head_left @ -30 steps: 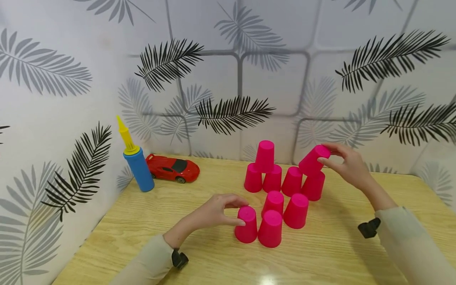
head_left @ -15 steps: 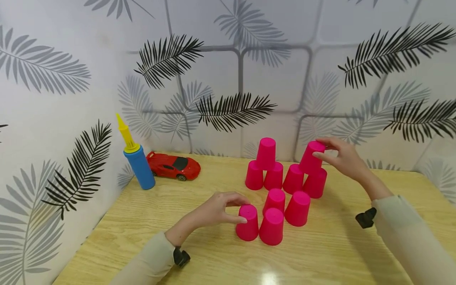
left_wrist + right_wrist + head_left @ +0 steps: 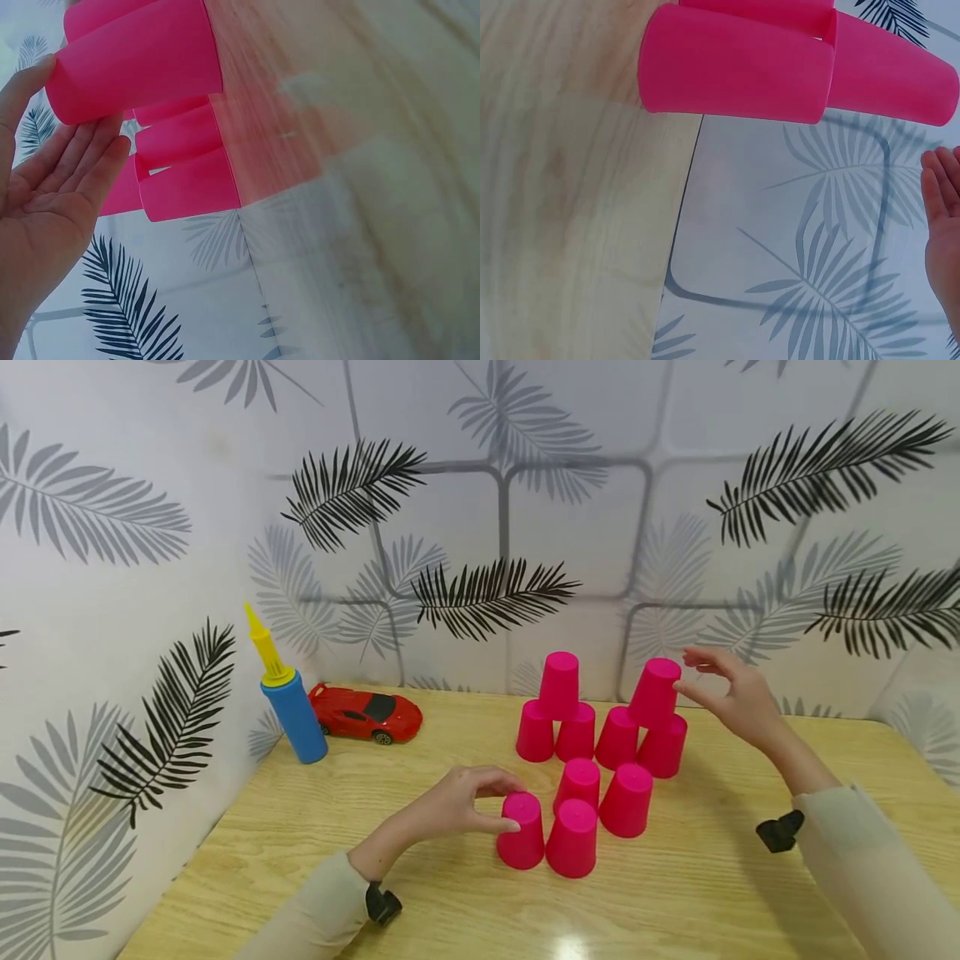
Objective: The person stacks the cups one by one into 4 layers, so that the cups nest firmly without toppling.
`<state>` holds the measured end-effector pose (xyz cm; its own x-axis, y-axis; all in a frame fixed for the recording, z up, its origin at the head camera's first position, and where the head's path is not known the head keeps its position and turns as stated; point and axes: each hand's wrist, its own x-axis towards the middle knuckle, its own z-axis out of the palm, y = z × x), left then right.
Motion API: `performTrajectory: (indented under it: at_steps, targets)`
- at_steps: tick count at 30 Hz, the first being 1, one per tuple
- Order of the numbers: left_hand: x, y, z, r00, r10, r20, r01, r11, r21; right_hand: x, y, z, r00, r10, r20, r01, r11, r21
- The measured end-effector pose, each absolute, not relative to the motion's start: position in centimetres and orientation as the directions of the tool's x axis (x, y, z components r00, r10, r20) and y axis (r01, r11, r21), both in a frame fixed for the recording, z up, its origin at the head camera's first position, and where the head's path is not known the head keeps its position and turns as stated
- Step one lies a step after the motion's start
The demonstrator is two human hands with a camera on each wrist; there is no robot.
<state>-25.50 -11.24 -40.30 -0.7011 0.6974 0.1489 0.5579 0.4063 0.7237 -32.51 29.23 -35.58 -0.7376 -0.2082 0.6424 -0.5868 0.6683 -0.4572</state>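
right hand (image 3: 733, 695) has let go of the right top cup (image 3: 654, 693), gripped half a second ago and tilted a second ago; that cup now sits level across two lower cups (image 3: 617, 741), fingers spread just beside it. left hand (image 3: 453, 803) unchanged, fingers and thumb gripping the front left cup (image 3: 522, 843), upside down on the worktop (image 3: 675, 885)

The head view is evenly bright and fairly sharp, with a small white glare on the tabletop (image 3: 450, 910) at the bottom edge and a soft shadow beside the right sleeve (image 3: 862, 860). Both wrist views look dimmer, cooler and hazy; in the left one the blurred tabletop carries a pink reflection of the cups (image 3: 191, 186).
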Motion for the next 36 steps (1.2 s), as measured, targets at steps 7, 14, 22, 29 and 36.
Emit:
performTrajectory:
  at_steps: [7, 14, 22, 29, 36]
  targets:
    - [-25.8, -12.4, -39.0, -0.73, 0.651, 0.209, 0.57, 0.412, 0.711, -29.3, 30.8, -36.5, -0.634, -0.133, 0.762, -0.654, 0.618, -0.437]
    - [-27.0, -13.9, -34.9, -0.75, 0.539, 0.383, 0.616, 0.359, 0.701, -26.0, 30.6, -37.9, -0.563, -0.159, 0.811, -0.747, 0.518, -0.417]
    - [-29.0, -11.6, -30.2, -0.733, 0.46, 0.501, 0.641, 0.221, 0.735, -24.2, 28.5, -38.9, -0.534, -0.303, 0.789, -0.805, 0.469, -0.364]
    - [-30.8, -6.0, -27.1, -0.642, 0.476, 0.602, 0.734, 0.154, 0.661, -24.9, 26.9, -40.7, -0.529, -0.438, 0.727, -0.822, 0.475, -0.313]
    - [-33.6, -1.5, -27.1, -0.573, 0.575, 0.583, 0.801, 0.242, 0.548, -25.5, 26.2, -41.3, -0.635, -0.516, 0.575, -0.758, 0.561, -0.334]
